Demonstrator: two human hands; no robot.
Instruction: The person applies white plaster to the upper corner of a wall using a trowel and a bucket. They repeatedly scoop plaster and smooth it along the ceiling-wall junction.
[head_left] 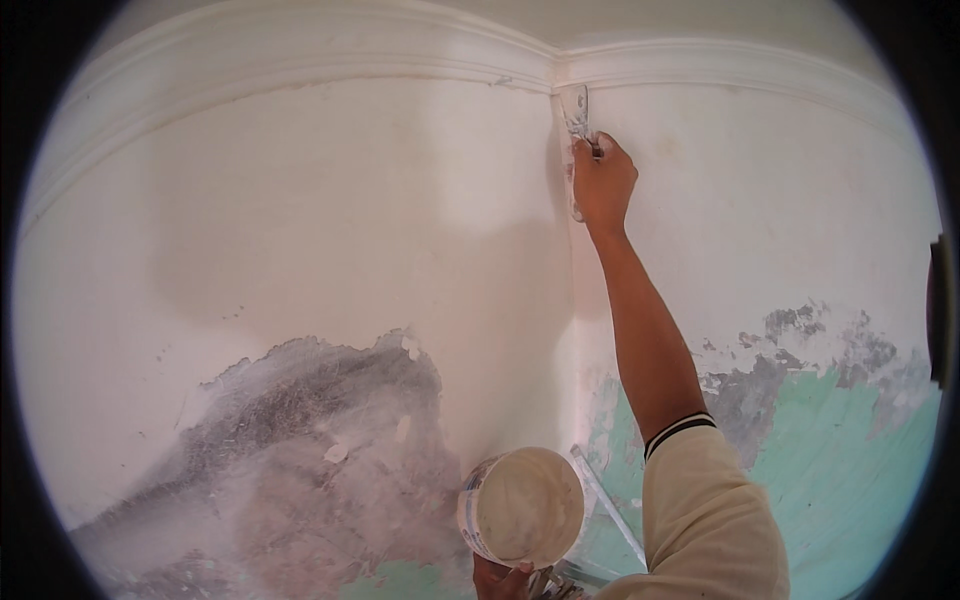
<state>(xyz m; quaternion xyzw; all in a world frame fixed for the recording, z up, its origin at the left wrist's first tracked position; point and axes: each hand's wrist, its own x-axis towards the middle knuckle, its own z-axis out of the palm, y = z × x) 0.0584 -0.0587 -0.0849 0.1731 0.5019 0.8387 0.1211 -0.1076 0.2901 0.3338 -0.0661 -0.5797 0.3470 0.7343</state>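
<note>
While the right hand [606, 186], fingers [618, 153] curled tight, grips a putty knife [576, 108] whose blade stands at the wall corner [570, 275] in the upper centre of the frame, the left hand [497, 580], partly cut off, holds a white bucket [477, 515] at lower centre.

Diffuse light is falling unevenly on the left wall [330, 210], forming broad, soft-edged shadows and paler patches. Fisheye distortion is bending the ceiling moulding [720, 65]; black vignetting is enclosing the view. Fine texture is appearing slightly soft.
</note>
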